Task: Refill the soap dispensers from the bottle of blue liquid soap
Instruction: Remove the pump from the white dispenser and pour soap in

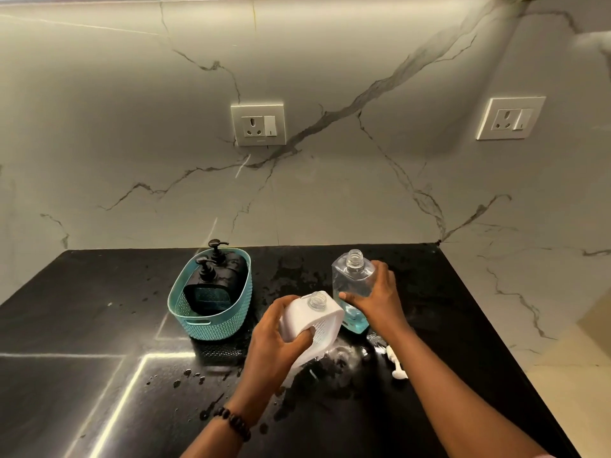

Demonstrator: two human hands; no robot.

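My left hand (274, 338) grips a white soap dispenser (317, 317) tilted above the black counter, its neck open with no pump on it. My right hand (373, 295) is wrapped round a clear bottle (352, 279) standing upright just behind and to the right, also uncapped, with blue liquid soap (355, 320) in its lower part. The two containers nearly touch. A white pump head (395, 363) lies on the counter by my right forearm.
A teal basket (211, 325) to the left holds two black pump dispensers (211, 276). The black counter (99, 292) is wet with drops and smears around the hands. Marble walls with two sockets (259, 124) stand behind; the counter ends at the right.
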